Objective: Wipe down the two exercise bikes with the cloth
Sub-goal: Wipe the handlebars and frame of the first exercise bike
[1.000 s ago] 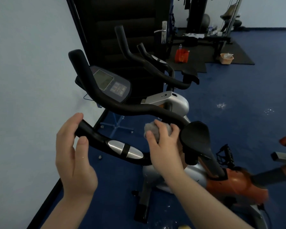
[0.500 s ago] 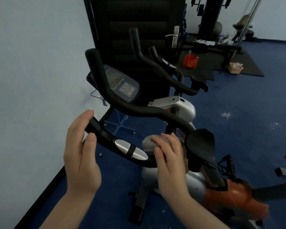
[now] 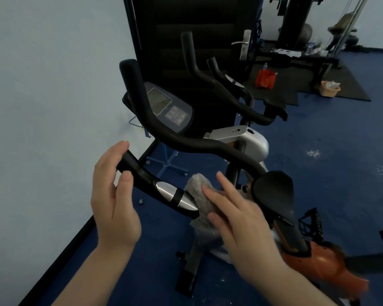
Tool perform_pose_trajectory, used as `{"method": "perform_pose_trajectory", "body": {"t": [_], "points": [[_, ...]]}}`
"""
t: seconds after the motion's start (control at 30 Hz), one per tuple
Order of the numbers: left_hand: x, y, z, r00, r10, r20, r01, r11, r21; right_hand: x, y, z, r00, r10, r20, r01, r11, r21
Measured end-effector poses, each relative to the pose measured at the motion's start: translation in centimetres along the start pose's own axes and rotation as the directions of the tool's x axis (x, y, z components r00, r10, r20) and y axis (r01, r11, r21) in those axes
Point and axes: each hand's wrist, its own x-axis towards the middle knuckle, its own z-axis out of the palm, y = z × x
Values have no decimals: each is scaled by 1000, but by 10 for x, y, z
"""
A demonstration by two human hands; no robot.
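Note:
The near exercise bike (image 3: pixel 316 261) has black curved handlebars (image 3: pixel 199 144), a blue console (image 3: pixel 170 111), a black saddle (image 3: pixel 274 191) and an orange body. My left hand (image 3: pixel 113 204) holds the end of its near handlebar grip (image 3: pixel 142 175), fingers curled loosely around it. My right hand (image 3: pixel 237 219) presses a grey fluffy cloth (image 3: pixel 199 195) around the same bar, just right of the silver pulse sensor (image 3: pixel 173 194). A second bike (image 3: pixel 241 138), silver-bodied with black handlebars, stands just behind.
A pale wall (image 3: pixel 42 96) runs along the left. A dark open door (image 3: pixel 197 29) with a silver handle stands behind the bikes. Farther back on the blue floor (image 3: pixel 329 140) are a black mat, weight benches, a red bag (image 3: pixel 264 79) and a small bin (image 3: pixel 329 88).
My right hand slid the cloth down from the handlebar's middle bend onto the near bar beside the pulse sensor. My left hand kept its hold on the grip end.

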Motion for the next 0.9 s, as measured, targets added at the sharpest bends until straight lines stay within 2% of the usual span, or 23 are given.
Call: {"method": "perform_pose_trajectory", "body": {"t": [0.1, 0.2, 0.27, 0.4, 0.53, 0.63, 0.7, 0.73, 0.77, 0.8, 0.83, 0.9], "points": [[0, 1, 1, 1000, -12, -19, 12, 1000, 8, 17, 0, 0, 992, -124, 23, 121, 988, 100], [0, 3, 0, 999, -37, -18, 37, 999, 10, 36, -14, 11, 987, -157, 46, 137, 948, 288], [0, 5, -1, 999, -49, -8, 49, 999, 24, 49, -28, 20, 992, -127, 24, 118, 962, 245], [0, 12, -4, 996, -92, 25, 91, 995, 33, 48, -36, 30, 987, -157, -39, 160, 985, 69], [1, 16, -11, 984, -167, 57, 169, 985, -32, 47, -44, 32, 997, -46, -68, 41, 997, -70], [3, 22, -16, 972, -230, 44, 233, 967, -99, 78, -67, 35, 998, -40, 42, 43, 995, -90], [2, 26, -15, 971, -233, 50, 237, 966, -101, 102, -87, 32, 995, 28, 94, -35, 997, 75], [1, 28, -14, 969, -240, 49, 244, 965, -97, 112, -98, 33, 991, 88, 102, -110, 965, 240], [0, 29, -14, 968, -249, 42, 252, 963, -99, 118, -110, 33, 987, 126, 100, -157, 896, 416], [-1, 30, -14, 965, -259, 32, 261, 959, -108, 121, -119, 37, 988, 147, 41, -145, 825, 547], [-1, 30, -14, 963, -268, 24, 269, 957, -106, 118, -125, 37, 993, 111, -38, -69, 812, 580], [-3, 30, -18, 971, -238, 21, 238, 971, -24, 104, -118, 41, 989, -65, -130, 119, 874, 470]]}}
